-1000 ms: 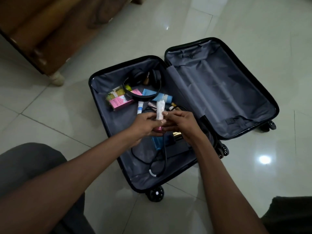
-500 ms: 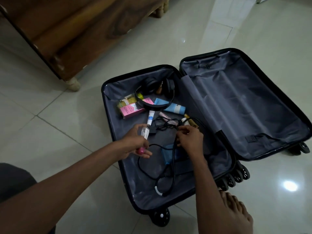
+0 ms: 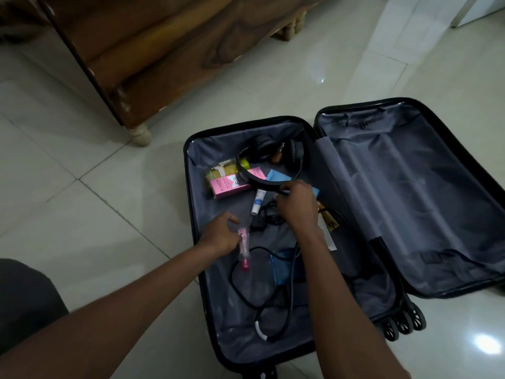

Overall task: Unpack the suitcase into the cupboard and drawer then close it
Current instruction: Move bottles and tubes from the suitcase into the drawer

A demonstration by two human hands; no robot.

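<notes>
dim, soft focus; lamp glare on glossy floor (image 3: 489, 343); wide-angle edge warp.

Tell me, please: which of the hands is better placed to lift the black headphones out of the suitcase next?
Probably the right hand. Its fingers already lie at the band of the headphones. The left hand is nearer the person and holds a small pink-capped bottle, so it is not free.

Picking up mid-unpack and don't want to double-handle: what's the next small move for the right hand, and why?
Probably close the right hand on the black over-ear headphones and lift them clear. Its fingertips are at the headband, which lies across the pink cardboard box and light blue tube. The left hand already holds the small clear bottle with a pink cap.
</notes>
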